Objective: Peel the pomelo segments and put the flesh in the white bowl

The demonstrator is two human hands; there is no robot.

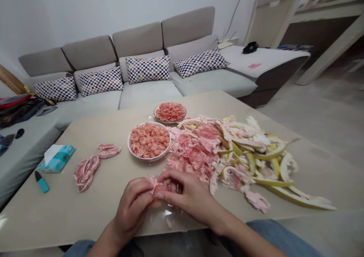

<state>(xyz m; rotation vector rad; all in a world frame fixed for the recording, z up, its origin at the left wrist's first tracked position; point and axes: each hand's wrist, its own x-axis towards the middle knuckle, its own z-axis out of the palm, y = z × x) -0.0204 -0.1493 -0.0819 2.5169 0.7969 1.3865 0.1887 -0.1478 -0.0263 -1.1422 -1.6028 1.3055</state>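
Note:
My left hand (133,206) and my right hand (186,196) meet at the near edge of the table (85,211). Both pinch one pink pomelo segment (156,188) between their fingertips, its skin partly pulled back. Just beyond it stands a white bowl (149,157) heaped with peeled pink flesh. A smaller bowl (170,112) of flesh sits farther back. Several unpeeled segments (88,168) lie on the table to the left.
A big heap of pink membrane and yellow-white peel (236,154) covers the table's right half. A tissue pack (57,157) and a teal marker (42,182) lie at the left edge. A grey sofa with checked cushions (148,69) stands behind.

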